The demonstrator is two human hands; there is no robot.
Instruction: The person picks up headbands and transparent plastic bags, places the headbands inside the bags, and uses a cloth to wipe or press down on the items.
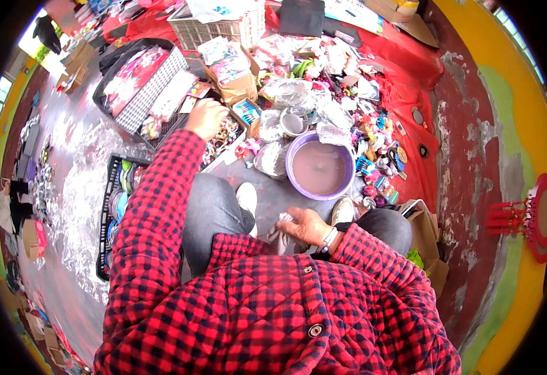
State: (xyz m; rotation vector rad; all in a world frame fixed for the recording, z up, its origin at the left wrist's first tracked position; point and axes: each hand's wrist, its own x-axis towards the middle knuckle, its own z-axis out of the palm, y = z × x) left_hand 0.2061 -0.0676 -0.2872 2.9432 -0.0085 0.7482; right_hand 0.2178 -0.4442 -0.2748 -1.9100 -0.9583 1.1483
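My left hand is stretched forward over a box of small, mixed trinkets. Its fingers are curled, and whatever they hold, if anything, is hidden. Close to my lap, my right hand is closed on a crumpled greyish-white cloth that hangs between my knees. Ahead of the right hand stands a purple basin holding murky, pinkish-brown water. A small blue-edged box sits just right of my left hand. Clear plastic bags and a small metal-looking cup lie beside the basin.
Left of my arm is a black crate of round items. A houndstooth-patterned case lies beyond it. Heaped small goods spread over red cloth on the right. A cardboard box stands by my right knee.
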